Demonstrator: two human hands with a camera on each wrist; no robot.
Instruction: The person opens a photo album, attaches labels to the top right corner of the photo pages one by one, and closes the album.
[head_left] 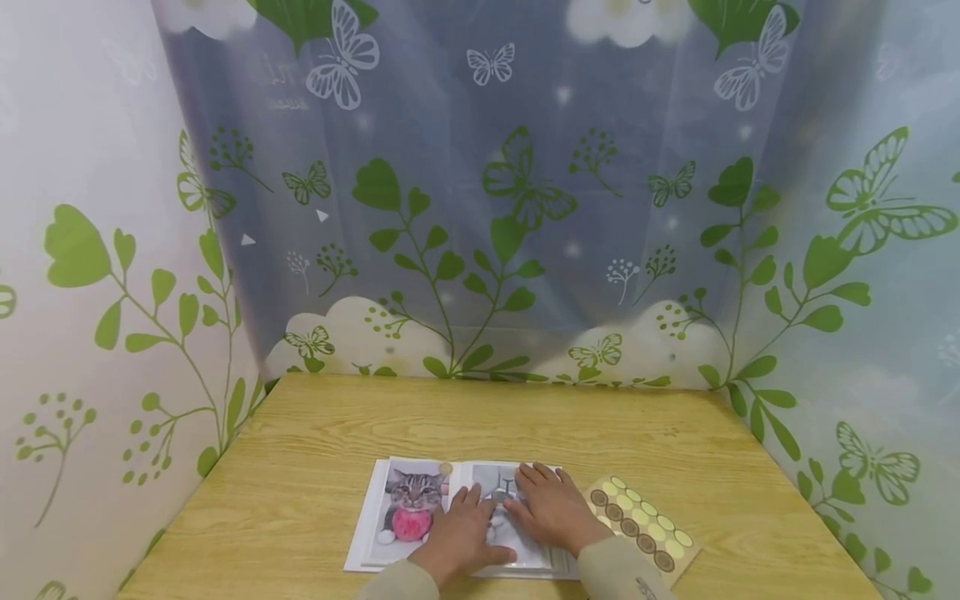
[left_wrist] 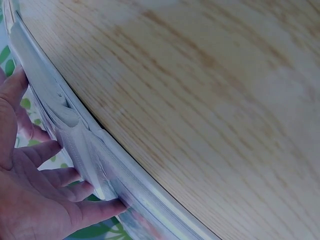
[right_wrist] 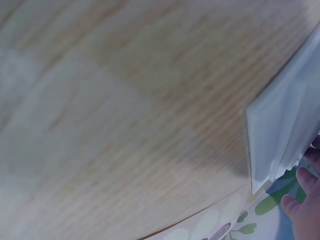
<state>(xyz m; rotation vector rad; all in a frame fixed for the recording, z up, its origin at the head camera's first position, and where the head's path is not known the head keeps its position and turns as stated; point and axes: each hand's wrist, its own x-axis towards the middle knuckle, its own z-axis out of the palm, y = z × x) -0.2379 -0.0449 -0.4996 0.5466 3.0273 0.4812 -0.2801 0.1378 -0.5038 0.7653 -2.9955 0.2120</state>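
A photo album (head_left: 362,533) with clear sleeves lies spread on the table. Its left page carries a picture of a cat (head_left: 415,492) with a pink ball, and a small tan round sticker (head_left: 446,469) sits near that page's top corner. My left hand (head_left: 459,533) rests on the album around the middle fold and right page, fingers extended. Flat on the grey-and-white picture (head_left: 487,479) of the right page, my right hand (head_left: 555,510) presses with its fingers stretched; both hands cover much of that picture. In the left wrist view, the fingertips touch the album's plastic pages (left_wrist: 75,132).
A sheet of round stickers (head_left: 637,518), yellow and brown, lies on the table just right of the album, partly behind my right sleeve. Wood-grain tabletop (head_left: 480,417) extends beyond the album to a patterned curtain (head_left: 465,250) with leaves and butterflies, which also hangs at both sides.
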